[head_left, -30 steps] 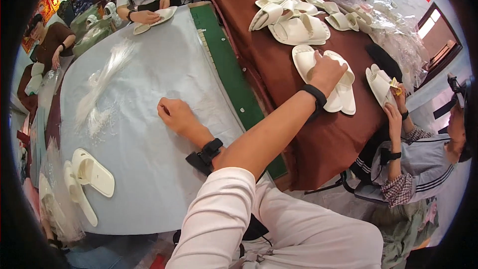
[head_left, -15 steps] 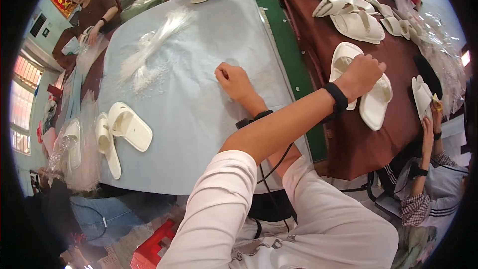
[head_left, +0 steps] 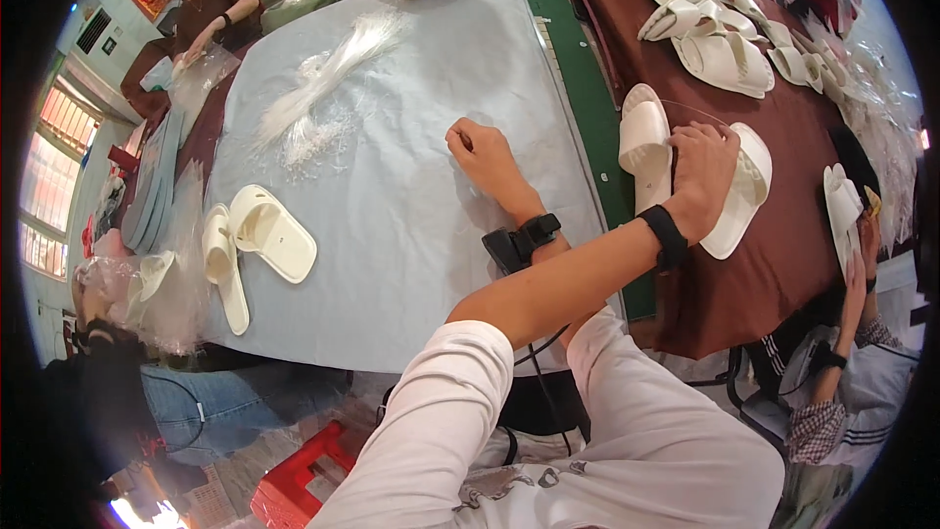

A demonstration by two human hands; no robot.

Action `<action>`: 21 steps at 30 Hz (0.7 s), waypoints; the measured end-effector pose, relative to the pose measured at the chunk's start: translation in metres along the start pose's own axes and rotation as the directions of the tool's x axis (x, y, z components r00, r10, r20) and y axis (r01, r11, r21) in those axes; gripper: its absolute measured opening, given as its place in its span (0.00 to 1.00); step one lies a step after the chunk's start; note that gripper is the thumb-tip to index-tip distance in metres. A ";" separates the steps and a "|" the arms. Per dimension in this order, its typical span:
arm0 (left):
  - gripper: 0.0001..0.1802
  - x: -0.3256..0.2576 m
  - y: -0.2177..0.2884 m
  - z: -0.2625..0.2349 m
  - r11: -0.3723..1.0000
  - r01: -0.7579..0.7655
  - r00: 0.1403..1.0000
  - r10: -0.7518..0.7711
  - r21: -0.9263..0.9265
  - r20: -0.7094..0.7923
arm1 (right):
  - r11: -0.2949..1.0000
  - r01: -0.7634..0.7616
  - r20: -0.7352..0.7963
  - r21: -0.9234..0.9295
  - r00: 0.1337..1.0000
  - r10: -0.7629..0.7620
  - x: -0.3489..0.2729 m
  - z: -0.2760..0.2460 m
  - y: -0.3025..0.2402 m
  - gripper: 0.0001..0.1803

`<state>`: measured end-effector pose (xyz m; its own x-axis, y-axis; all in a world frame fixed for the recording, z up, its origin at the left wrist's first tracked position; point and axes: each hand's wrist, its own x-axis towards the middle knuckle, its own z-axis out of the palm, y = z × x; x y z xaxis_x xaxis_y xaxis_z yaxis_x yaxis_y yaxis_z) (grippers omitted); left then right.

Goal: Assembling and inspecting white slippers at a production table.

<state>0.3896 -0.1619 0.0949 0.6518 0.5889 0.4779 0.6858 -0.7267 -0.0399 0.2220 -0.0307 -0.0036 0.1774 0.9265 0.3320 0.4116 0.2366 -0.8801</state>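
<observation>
My left arm crosses over my right one, and my left hand (head_left: pixel 700 171) is closed between two white slippers on the brown cloth. A thin clear strand (head_left: pixel 693 110) arcs from the left slipper (head_left: pixel 644 142) to its fingertips. The right slipper (head_left: pixel 749 176) is partly covered by this hand. Above the pale blue cloth (head_left: pixel 411 264), my right hand (head_left: pixel 490 162) is curled with thumb and fingers together; what it holds, if anything, is hidden. A bundle of clear strands (head_left: pixel 338 73) lies farther off, with loose bits at its near end.
Another white slipper pair (head_left: pixel 274 235) rests at the left. Several white slippers (head_left: pixel 725 59) lie at the far right on the brown cloth (head_left: pixel 783 264). A green strip (head_left: pixel 578 78) divides the tables. Co-workers sit around, one holding a slipper (head_left: pixel 842 211). A red crate (head_left: pixel 304 480) stands below.
My left hand has come down from above the slippers to between them. The left slipper has shifted and turned, and the strand now shows. My right hand keeps its curled pose.
</observation>
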 end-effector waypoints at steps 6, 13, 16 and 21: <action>0.25 -0.021 -0.012 -0.011 0.915 0.072 0.991 -0.021 -0.396 0.133 | 1.000 0.003 -0.013 0.012 1.000 -0.003 -0.001 -0.012 0.007 0.10; 0.24 -0.021 -0.027 0.007 0.586 0.137 0.982 -0.186 -0.799 0.031 | 0.999 0.048 -0.023 -0.018 0.999 -0.049 0.000 -0.005 0.003 0.10; 0.22 -0.010 -0.026 0.001 0.525 0.104 0.987 -0.159 -0.845 0.022 | 0.999 0.026 -0.019 -0.017 0.999 -0.027 0.000 -0.009 0.005 0.10; 0.20 0.005 -0.029 0.014 0.468 0.100 0.993 -0.105 -0.878 0.057 | 1.000 0.007 -0.006 0.002 1.000 -0.007 -0.001 0.002 0.003 0.09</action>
<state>0.3773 -0.1332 0.0860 0.5935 0.6812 0.4286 0.1017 -0.5917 0.7997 0.2209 -0.0302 -0.0075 0.1803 0.9229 0.3403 0.4106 0.2438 -0.8786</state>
